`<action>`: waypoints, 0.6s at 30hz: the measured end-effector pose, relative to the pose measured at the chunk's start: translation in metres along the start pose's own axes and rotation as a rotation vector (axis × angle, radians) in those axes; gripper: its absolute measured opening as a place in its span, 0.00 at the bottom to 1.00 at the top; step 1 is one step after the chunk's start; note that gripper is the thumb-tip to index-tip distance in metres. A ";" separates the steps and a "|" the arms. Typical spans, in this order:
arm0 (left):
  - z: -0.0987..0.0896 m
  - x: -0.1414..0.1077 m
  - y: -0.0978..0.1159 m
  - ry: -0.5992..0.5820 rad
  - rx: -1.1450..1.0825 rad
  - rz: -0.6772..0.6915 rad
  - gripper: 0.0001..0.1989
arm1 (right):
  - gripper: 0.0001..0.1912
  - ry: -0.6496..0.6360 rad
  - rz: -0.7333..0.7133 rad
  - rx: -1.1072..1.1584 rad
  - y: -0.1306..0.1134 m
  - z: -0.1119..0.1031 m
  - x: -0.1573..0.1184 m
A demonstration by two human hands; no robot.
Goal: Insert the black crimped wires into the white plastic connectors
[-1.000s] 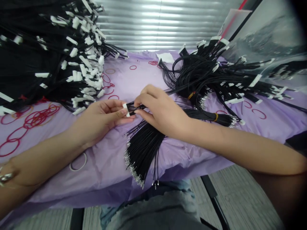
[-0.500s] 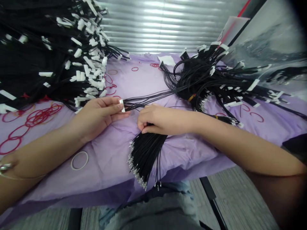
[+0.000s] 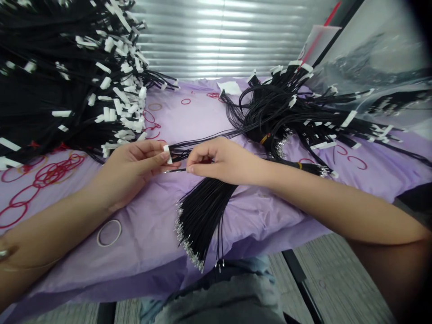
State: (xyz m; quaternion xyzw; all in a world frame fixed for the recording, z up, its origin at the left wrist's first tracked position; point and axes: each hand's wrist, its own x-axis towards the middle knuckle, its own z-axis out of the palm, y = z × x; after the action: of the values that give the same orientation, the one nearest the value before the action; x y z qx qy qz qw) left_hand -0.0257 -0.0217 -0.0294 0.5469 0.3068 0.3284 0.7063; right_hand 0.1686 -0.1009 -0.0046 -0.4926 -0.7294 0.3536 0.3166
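Observation:
My left hand (image 3: pixel 141 164) pinches a small white connector (image 3: pixel 168 154) between thumb and fingers. Several thin black wires (image 3: pixel 202 141) run from that connector to the right, toward a tangled pile. Just right of it, my right hand (image 3: pixel 216 159) is closed on a single black wire (image 3: pixel 178 170), whose metal-tipped end points left at the fingers of my left hand. Below my right hand, a fanned bundle of black wires (image 3: pixel 209 207) with silver crimped ends lies over the table's front part.
A large heap of black cables with white connectors (image 3: pixel 124 101) covers the left side. Another wire pile (image 3: pixel 266 112) lies at the right, beside a clear plastic bag (image 3: pixel 381 63). Red rubber bands (image 3: pixel 56 168) and a pale ring (image 3: pixel 109 233) lie on the purple cloth (image 3: pixel 141 252).
My right hand has risen slightly from the fanned bundle and now holds one wire with its tip toward the connector. My left hand still pinches the connector.

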 end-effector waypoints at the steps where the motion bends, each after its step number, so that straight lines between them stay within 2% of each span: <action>1: 0.001 -0.001 0.001 -0.006 -0.001 0.003 0.09 | 0.08 0.022 0.027 0.009 0.000 -0.002 0.000; 5: 0.006 -0.006 0.005 -0.017 -0.020 -0.017 0.11 | 0.06 0.082 0.130 0.031 -0.002 -0.011 0.000; 8: 0.008 -0.007 0.007 -0.030 -0.033 -0.014 0.12 | 0.05 0.117 0.150 0.023 -0.003 -0.013 0.000; 18: 0.009 -0.008 0.009 -0.024 -0.006 0.012 0.10 | 0.03 0.239 0.051 0.034 -0.008 -0.005 -0.003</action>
State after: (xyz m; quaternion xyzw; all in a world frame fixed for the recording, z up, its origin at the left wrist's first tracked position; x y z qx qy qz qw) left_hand -0.0244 -0.0316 -0.0177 0.5506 0.2942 0.3269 0.7096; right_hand 0.1693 -0.1052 0.0043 -0.5444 -0.6673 0.3127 0.4006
